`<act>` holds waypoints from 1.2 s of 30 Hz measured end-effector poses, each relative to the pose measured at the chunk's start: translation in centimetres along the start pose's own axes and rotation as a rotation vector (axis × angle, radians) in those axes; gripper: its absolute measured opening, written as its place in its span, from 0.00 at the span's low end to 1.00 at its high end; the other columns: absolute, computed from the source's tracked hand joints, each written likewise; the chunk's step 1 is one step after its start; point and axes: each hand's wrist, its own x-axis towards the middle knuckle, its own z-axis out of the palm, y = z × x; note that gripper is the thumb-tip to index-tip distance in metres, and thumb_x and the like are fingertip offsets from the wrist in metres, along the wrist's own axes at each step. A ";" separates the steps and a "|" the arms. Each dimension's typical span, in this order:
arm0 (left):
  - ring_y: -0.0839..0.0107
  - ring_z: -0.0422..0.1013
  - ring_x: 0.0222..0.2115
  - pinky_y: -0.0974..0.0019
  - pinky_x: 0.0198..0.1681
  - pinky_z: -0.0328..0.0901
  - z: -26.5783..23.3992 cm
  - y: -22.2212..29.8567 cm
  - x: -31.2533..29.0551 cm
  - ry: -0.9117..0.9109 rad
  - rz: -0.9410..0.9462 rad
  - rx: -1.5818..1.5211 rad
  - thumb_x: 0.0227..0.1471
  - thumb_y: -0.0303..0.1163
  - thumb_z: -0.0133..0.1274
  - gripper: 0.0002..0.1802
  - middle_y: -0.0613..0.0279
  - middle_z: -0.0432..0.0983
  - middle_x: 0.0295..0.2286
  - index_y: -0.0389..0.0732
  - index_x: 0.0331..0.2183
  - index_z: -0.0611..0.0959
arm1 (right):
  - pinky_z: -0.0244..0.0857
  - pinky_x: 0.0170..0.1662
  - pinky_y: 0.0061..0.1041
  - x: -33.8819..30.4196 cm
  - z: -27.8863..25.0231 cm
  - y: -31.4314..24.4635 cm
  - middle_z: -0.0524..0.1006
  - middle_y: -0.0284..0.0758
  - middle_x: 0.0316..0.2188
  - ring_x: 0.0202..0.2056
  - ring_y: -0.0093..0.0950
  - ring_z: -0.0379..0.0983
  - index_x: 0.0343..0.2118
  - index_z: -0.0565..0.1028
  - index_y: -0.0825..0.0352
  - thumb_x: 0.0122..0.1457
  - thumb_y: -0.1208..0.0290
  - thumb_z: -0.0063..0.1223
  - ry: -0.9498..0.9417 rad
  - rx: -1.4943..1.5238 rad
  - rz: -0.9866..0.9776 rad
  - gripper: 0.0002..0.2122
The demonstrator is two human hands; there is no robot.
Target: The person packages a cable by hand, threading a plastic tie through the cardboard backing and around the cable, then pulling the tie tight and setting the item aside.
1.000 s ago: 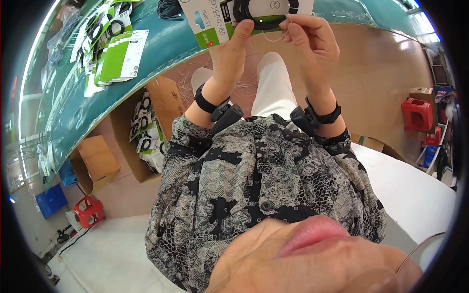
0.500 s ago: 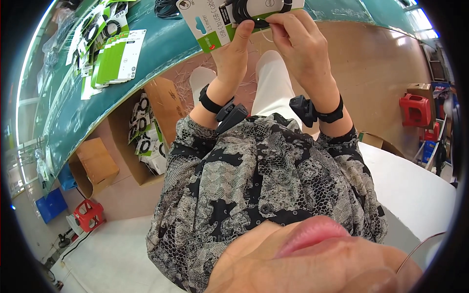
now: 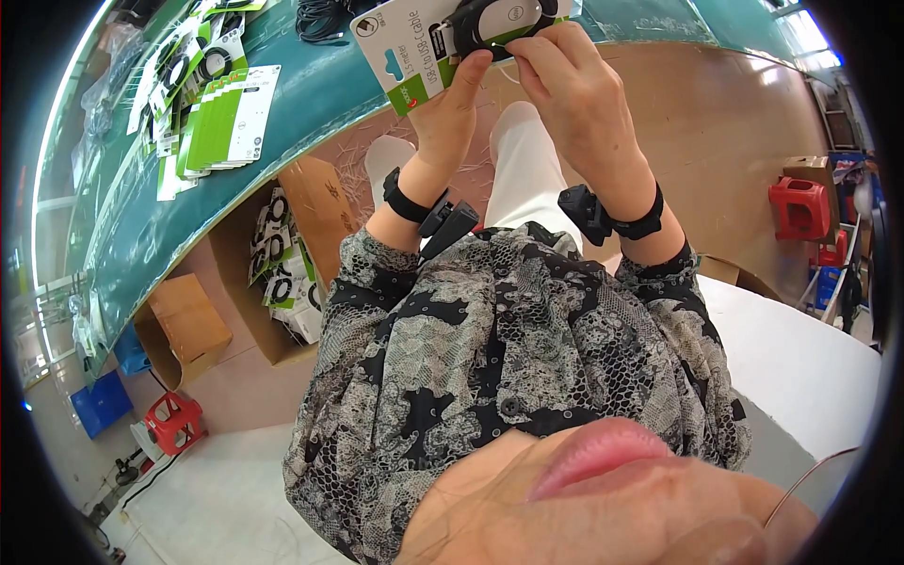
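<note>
At the top of the view my left hand (image 3: 447, 118) grips a white and green packaging card (image 3: 414, 47), thumb on its front and the other fingers hidden behind it. A coiled black cable (image 3: 463, 28) lies against the card's face. My right hand (image 3: 582, 99) is closed in a pinch at the lower side of the coil. A thin white strip (image 3: 509, 72) shows just below those fingertips; its far end is hidden. The upper edge of the card is cut off by the picture.
On the green table (image 3: 311, 99) lie a fanned stack of cards (image 3: 221, 122), several carded cables (image 3: 179, 71) and a dark cable bundle (image 3: 322, 19). Beneath stands an open cardboard box (image 3: 247, 292) of carded cables. Red stools (image 3: 800, 209) stand at both sides.
The card with its cable has tilted slightly and sits a little lower in view. My right fingertips have shifted slightly left along the coil. Both hands keep their hold.
</note>
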 end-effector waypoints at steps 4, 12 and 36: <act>0.79 0.70 0.31 0.76 0.33 0.65 -0.2 0.0 -0.2 -0.021 0.000 0.031 0.47 0.25 0.61 0.13 0.67 0.75 0.32 0.37 0.38 0.80 | 0.69 0.30 0.29 0.0 0.1 0.0 0.71 0.34 0.29 0.27 0.33 0.72 0.35 0.75 0.66 0.48 0.81 0.57 0.005 -0.029 -0.043 0.10; 0.69 0.75 0.31 0.71 0.33 0.71 -0.9 1.5 1.3 -0.255 0.565 0.516 0.35 0.24 0.64 0.24 0.64 0.72 0.29 0.41 0.41 0.83 | 0.69 0.32 0.33 -0.5 -0.7 -1.2 0.71 0.38 0.31 0.29 0.41 0.72 0.35 0.70 0.70 0.49 0.81 0.54 0.069 0.182 0.041 0.09; 0.68 0.74 0.35 0.71 0.38 0.69 -1.6 4.6 -0.9 -0.462 -0.027 0.225 0.37 0.21 0.63 0.24 0.64 0.74 0.38 0.37 0.42 0.80 | 0.64 0.38 0.18 0.2 -3.1 8.8 0.73 0.35 0.35 0.36 0.21 0.70 0.39 0.71 0.70 0.60 0.73 0.49 -0.338 0.931 0.281 0.08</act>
